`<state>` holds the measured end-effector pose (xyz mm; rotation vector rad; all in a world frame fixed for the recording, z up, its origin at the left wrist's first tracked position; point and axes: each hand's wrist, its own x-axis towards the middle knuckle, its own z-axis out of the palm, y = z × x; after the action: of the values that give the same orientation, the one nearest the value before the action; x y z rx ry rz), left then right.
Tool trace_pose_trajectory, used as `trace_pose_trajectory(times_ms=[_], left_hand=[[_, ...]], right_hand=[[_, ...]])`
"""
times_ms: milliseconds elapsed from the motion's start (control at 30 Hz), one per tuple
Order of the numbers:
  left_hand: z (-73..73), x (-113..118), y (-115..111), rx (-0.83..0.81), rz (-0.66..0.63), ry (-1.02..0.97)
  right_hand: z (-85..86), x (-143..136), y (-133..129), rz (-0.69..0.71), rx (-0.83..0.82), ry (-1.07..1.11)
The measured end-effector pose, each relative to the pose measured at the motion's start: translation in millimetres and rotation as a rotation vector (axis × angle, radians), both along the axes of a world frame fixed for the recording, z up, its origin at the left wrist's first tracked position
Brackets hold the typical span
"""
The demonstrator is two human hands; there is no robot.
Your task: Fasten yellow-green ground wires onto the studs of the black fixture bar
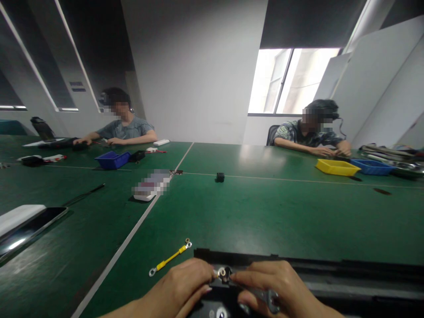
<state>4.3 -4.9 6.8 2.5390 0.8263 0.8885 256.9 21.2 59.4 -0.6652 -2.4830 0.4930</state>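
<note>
Two hands work over the far-left corner of a black case, which lies on the green bench at the near side. The left hand has its fingers drawn together, with the fingertips against the left side of a metal ring just inside the far edge of the case; whether they pinch the ring cannot be told. The right hand pinches a wrench between thumb and fingers, its open end lying below the fingers, and the forefinger reaches to the right side of the ring. A round metal fitting sits in the case nearer the wearer. Beside the left edge of the case lies a yellow cable with a metal eye at each end, set at a slant; a small nut is next to its far eye. Farther left, a phone lies beside a white box at the left side of the bench. A small black block stands midway toward the far edge. Two co-workers sit along that edge: one to the left, beyond a dark blue tray, and one to the right, behind a yellow tray and a lighter blue tray.
</note>
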Motion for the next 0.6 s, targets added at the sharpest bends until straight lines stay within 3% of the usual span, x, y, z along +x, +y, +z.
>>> trace_pose_trajectory(times_ms=[367,600], left_hand=[[-0.5,-0.9,-0.5,-0.068,-0.008,-0.005],[16.1,1.9,-4.8,-0.084,0.018,0.027]], right_hand=[[2.5,-2.3,-0.8,-0.015,0.066,-0.005],[5.2,-1.2,-1.0,0.008,-0.012,-0.042]])
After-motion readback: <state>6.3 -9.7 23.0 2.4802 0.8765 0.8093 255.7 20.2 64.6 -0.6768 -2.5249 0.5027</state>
